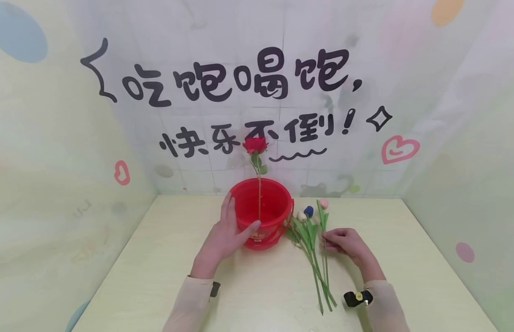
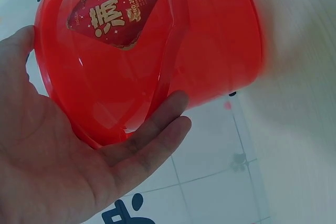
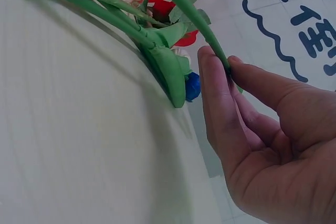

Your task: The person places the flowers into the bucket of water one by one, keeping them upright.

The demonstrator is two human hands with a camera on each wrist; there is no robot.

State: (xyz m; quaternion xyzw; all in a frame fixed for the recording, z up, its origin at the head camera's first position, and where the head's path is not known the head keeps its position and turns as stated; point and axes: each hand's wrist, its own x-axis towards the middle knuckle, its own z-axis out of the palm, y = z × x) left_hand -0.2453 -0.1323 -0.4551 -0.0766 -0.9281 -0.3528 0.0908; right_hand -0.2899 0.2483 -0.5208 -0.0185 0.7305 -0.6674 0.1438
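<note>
Pinching a pink flower by its stem, right hand sits beside other flowers; left hand holds the bucket, rose inside.

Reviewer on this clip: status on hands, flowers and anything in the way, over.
Left hand against red bucket. Right hand pinching pink tulip by its stem. Red rose upright in bucket. Blue flower lying between, possibly in the way.

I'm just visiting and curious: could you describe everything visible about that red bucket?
The red bucket looks like glossy plastic, with a flared rim, a matching handle folded down, and a dark red label bearing characters and a barcode. It stands upright on the table. A red rose stands in it, and the left hand grips the bucket's rim.
</note>
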